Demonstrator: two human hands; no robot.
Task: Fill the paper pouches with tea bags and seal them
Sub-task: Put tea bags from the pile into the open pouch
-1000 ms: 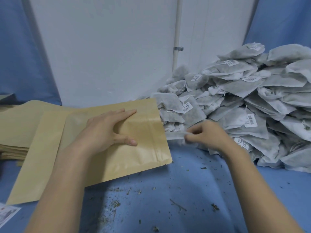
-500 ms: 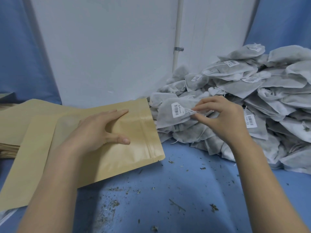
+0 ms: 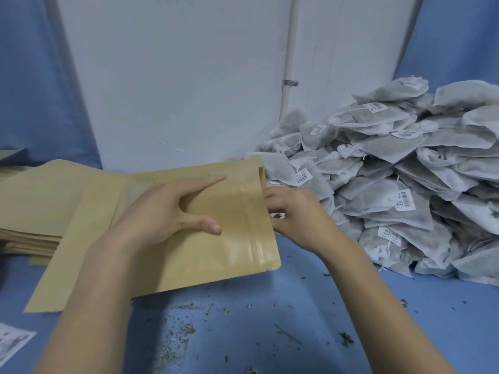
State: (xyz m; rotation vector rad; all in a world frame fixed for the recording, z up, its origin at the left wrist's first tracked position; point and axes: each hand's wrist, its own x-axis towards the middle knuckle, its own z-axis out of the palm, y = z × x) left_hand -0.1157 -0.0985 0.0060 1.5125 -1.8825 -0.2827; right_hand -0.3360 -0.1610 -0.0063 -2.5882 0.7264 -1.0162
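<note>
Blue cloth (image 3: 270, 306) covers the surface in front of us and hangs at both sides of a white wall panel (image 3: 175, 76), with a pale pipe (image 3: 290, 49) running down that panel. Dry crumbs of tea (image 3: 186, 330) lie scattered on the cloth near us. Our left hand (image 3: 167, 211) lies flat on the top paper pouch (image 3: 232, 238), fingers straight and spread, thumb stretched toward the pouch's zip strip, pressing the pouch down without curling round it. That pouch lies tilted across the cloth, its open mouth pointing right, and partly overlaps a stack of paper pouches (image 3: 29, 236) at the left. Our right hand (image 3: 297, 214) sits right at the pouch mouth, its fingers curled with the tips against the mouth edge; we see a small pale and dark bit between fingers and palm, but we cannot tell what it is or whether the hand truly grips anything. Just beyond the right hand, a big heap of tea bags (image 3: 405, 184) rises against the wall and fills the right side; many carry white barcode labels (image 3: 406, 199) and thin strings. One tea bag (image 3: 278, 168) lies just beside the pouch's far corner. At the lower left edge a printed slip (image 3: 10, 344) rests on the cloth, well apart from the hands.
</note>
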